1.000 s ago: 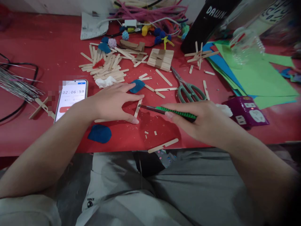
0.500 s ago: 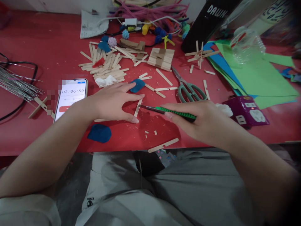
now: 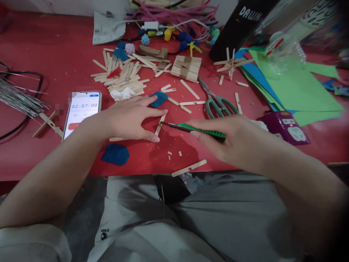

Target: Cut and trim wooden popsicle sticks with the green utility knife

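1. Taking the green-handled scissors as landmark, the craft stick being worked lies to their left and a little nearer the person, flat on the red bench.
2. The left hand is spread wide, palm down, left of the scissors; its index fingertip and thumb appear to pin the stick's two ends without gripping it.
3. The right hand, on the near side of the scissors, is closed around the green utility knife, whose blade meets the stick between that fingertip and thumb.
4. As for progress, a notched stick lies nearer the person than the scissors, at the bench edge, and looks finished. Wood chips between it and the scissors also point to cutting done.
5. The stick under the blade seems unfinished. Beyond the scissors and to their left, a loose pile of sticks looks mostly uncut, and a taped stick bundle lies just past the scissors' tips.
6. How deep the present cut goes is hard to judge, since blade and stick overlap at a small scale; there may be a shallow notch.
7. The left hand and forearm cover part of the phone, far left of the scissors; the right hand hides the knife's rear end.
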The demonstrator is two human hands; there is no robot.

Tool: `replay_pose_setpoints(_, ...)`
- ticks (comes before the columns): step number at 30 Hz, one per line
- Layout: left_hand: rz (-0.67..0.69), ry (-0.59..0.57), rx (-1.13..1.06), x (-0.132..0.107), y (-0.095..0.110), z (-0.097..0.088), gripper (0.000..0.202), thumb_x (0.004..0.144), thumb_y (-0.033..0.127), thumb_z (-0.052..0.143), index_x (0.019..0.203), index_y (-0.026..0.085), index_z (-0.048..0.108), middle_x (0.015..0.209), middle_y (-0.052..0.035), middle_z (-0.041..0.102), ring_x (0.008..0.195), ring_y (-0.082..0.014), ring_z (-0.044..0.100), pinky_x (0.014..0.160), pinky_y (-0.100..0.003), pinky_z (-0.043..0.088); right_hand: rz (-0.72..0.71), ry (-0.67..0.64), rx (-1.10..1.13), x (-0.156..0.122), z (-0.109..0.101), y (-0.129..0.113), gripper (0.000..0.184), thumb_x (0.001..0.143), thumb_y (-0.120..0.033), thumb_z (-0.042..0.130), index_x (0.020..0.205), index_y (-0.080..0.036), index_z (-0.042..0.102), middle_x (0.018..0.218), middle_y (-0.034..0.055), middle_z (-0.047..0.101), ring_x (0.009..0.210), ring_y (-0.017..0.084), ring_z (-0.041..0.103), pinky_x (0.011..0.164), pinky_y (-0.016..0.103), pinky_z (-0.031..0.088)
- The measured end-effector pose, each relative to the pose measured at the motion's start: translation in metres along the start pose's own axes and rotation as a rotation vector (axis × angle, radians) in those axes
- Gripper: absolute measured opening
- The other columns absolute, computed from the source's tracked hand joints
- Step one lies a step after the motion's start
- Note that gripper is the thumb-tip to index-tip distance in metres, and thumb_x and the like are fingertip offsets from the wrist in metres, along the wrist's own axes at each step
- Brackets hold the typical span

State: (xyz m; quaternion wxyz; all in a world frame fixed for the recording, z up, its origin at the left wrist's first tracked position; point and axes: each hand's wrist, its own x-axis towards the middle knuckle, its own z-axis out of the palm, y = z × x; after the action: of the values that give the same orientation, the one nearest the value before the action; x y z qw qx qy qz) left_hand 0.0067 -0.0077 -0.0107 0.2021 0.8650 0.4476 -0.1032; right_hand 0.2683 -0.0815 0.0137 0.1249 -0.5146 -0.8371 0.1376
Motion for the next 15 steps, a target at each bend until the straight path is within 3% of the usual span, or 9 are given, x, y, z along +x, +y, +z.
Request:
replay_pose_setpoints(7, 0.013, -0.011, -0.012, -0.0007, 0.0002, 0.0007, 0.093, 0.075, 0.079, 0.063, 0.156, 0.045, 0.034, 0.173, 0.0065, 0.002, 0.158, -0.0392, 0.006, 0.126, -0.054, 0.012, 0.034, -0.017, 0.084, -0.0045, 0.0018, 0.0009, 0.03, 0.093, -0.026, 0.058, 0.115, -0.028, 0.078, 0.079, -0.002, 0.078, 0.057, 0.015, 0.066, 0.052, 0.025, 0.047)
replay_pose_setpoints(15, 0.005, -0.032, -0.011, -0.0006, 0.0029, 0.0003, 0.088, 0.077, 0.078, 0.061, 0.156, 0.047, 0.034, 0.173, 0.0094, -0.002, 0.158, -0.0401, 0.004, 0.126, -0.056, 0.01, 0.009, -0.01, 0.063, -0.0056, 0.0076, 0.0004, 0.033, 0.096, -0.033, 0.055, 0.12, -0.026, 0.076, 0.089, 0.0028, 0.08, 0.065, 0.018, 0.069, 0.056, 0.028, 0.047)
